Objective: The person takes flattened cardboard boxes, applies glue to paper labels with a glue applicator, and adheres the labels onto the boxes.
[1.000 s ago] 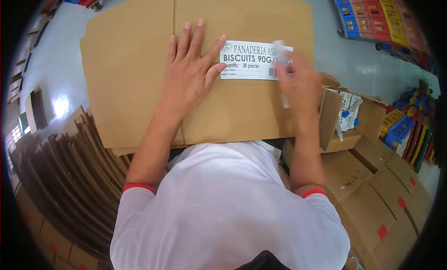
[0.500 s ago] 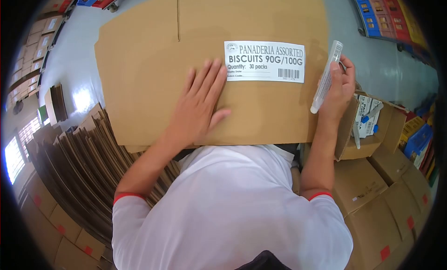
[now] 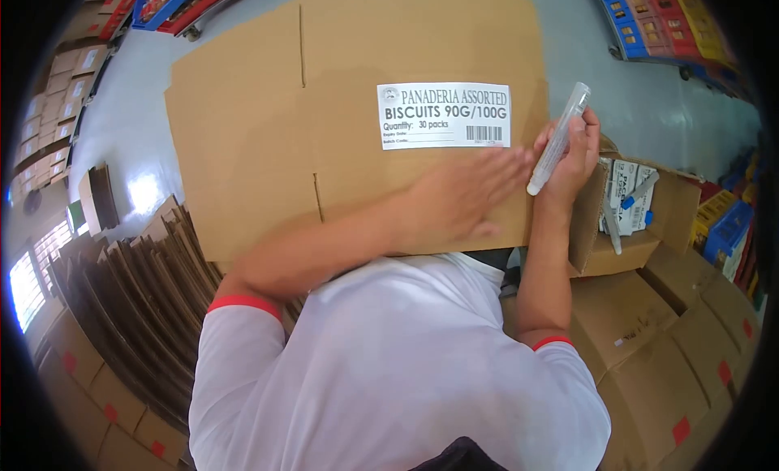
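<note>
A flat cardboard sheet (image 3: 251, 146) lies in front of me, with a white printed label (image 3: 445, 116) reading Panaderia Assorted Biscuits on its right half. My left hand (image 3: 466, 195) is flat with fingers stretched out, smeared by motion, just below the label's lower right corner. Whether it touches the sheet I cannot tell. In my right hand (image 3: 572, 159), beside the sheet's right edge, is a slim translucent glue tube (image 3: 560, 138), tilted with its pale rounded tip pointing down and left. My left fingertips come close to this tube.
An open carton (image 3: 633, 256) at the right holds printed labels (image 3: 623, 179) and similar tubes, some with blue caps. Many flat cardboard sheets (image 3: 138, 301) stand at the left. Closed boxes (image 3: 665, 398) fill the lower right. Coloured crates (image 3: 649, 21) stand beyond.
My left hand has swept right, from the label's left side to below its right corner. The sheet and label appear slightly left and lower. My right hand still holds the glue tube.
</note>
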{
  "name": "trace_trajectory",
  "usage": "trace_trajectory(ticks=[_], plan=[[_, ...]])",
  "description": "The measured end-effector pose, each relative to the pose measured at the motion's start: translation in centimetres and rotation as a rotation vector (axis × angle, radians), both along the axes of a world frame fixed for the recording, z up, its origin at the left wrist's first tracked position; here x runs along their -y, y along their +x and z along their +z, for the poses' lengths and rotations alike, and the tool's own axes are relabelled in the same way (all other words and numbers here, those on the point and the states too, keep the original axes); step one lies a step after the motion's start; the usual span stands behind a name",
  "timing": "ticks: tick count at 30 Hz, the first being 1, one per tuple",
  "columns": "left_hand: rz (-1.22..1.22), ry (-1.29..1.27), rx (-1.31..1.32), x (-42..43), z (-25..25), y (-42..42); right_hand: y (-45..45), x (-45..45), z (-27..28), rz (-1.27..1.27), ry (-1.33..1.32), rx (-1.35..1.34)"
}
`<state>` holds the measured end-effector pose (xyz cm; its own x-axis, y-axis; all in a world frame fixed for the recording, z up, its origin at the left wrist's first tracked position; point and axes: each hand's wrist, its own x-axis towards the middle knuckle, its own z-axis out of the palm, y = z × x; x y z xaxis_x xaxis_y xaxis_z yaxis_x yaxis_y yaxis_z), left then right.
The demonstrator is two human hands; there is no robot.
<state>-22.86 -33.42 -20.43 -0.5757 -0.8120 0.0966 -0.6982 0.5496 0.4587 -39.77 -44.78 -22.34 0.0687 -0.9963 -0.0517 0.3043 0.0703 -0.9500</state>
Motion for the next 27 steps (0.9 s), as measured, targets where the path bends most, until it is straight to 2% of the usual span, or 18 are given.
trace_trajectory(ticks=[1, 3, 5, 6, 8, 10, 11, 13, 14, 16, 18, 20, 21, 22, 23, 24, 26, 27], plan=[[0.007, 0.005, 0.011, -1.7, -0.1, 0.2, 0.1, -0.1, -0.3, 0.007, 0.005, 0.011], [-0.129, 0.145, -0.143, -4.7, -0.7, 1.3, 0.6, 0.2, -0.9, -0.095, -0.123, -0.131], [0.245, 0.267, -0.254, -6.6, 1.4, 5.6, 0.6, 0.1, -0.9, -0.088, -0.139, -0.196], [0.484, -0.041, -0.303, -8.9, -1.5, 9.4, 0.8, -0.2, -1.0, -0.082, -0.152, -0.264], [1.167, -0.182, 0.026, -11.1, 0.6, 15.8, 0.1, -0.4, -2.0, -0.061, -0.099, -0.293], [1.478, -0.207, 0.465, -16.7, -0.1, 23.1, 0.1, -0.5, -2.1, -0.035, -0.168, -0.425], [1.524, -0.225, 0.514, -18.9, 0.1, 24.6, -0.1, -0.3, -2.4, -0.007, -0.174, -0.431], [1.708, 0.181, -0.060, -21.8, 0.8, 26.6, 1.0, -0.6, -1.4, -0.001, -0.206, -0.399], [1.731, 0.165, -0.054, -22.1, 1.6, 26.0, 1.1, -0.8, -1.0, 0.018, -0.214, -0.382], [1.633, 0.075, 0.218, -21.7, 2.0, 24.6, 1.2, -0.7, -0.5, 0.073, -0.246, -0.449], [1.631, 0.012, 0.226, -22.0, 1.9, 25.8, 1.4, -0.7, 0.0, 0.062, -0.250, -0.453], [1.801, 0.237, -0.301, -21.6, 4.1, 26.8, 0.7, -0.1, -0.4, 0.036, -0.172, -0.413], [1.749, 0.186, -0.345, -22.5, 4.5, 27.5, 0.8, 0.2, -0.2, 0.029, -0.184, -0.416], [1.675, 0.263, -0.518, -22.9, 6.5, 28.4, 0.9, 0.6, 0.0, -0.048, -0.122, -0.397], [1.448, 0.246, -1.006, -23.9, 8.1, 29.9, 0.8, 0.9, 0.3, -0.125, -0.056, -0.376], [1.294, 0.180, -1.077, -22.9, 11.0, 29.6, 0.4, 1.2, 0.6, -0.132, -0.059, -0.379], [1.051, 0.087, -1.179, -20.6, 15.4, 28.2, -0.3, 2.0, 1.2, -0.010, 0.145, 0.053], [0.957, 0.072, -1.232, -19.4, 16.6, 27.2, 0.7, 1.9, 2.1, -0.045, 0.182, 0.032]])
